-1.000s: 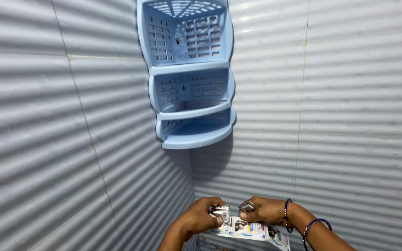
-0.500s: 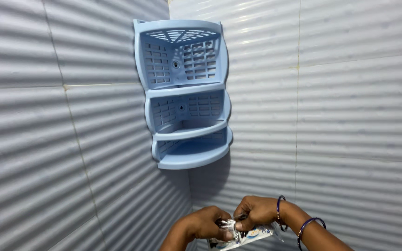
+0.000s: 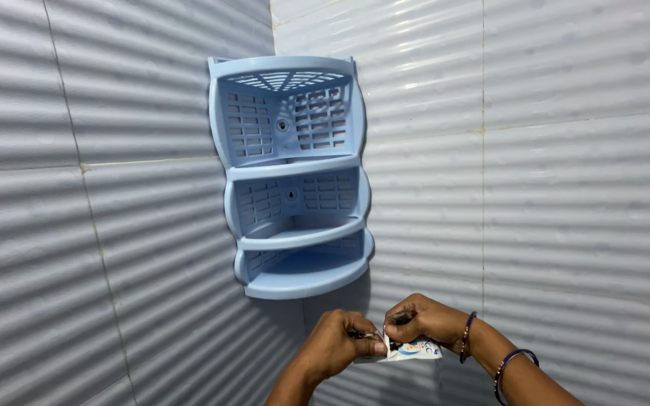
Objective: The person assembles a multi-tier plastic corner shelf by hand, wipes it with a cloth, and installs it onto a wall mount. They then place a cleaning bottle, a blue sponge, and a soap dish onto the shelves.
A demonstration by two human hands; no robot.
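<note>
1. Both hands meet low in the picture, below the shelf. The left hand [image 3: 338, 347] has its fingers closed in a pinch grip on the left end of a small white printed sachet [image 3: 409, 350]; the right hand [image 3: 423, 319] pinches the same sachet from above, fingers curled tight. Bangles circle the right wrist.
2. Compared with a second ago, the hands sit closer together and the sachet looks more crumpled between them; the view has also dropped, so the whole shelf now shows. My judgement: the packet is being torn or worked open.
3. The sachet lies roughly level, its long axis running left to right, its free end pointing right.
4. Above hangs a pale blue three-tier plastic corner shelf [image 3: 291, 177], fixed where two ribbed, tiled walls [image 3: 566, 150] meet.
</note>
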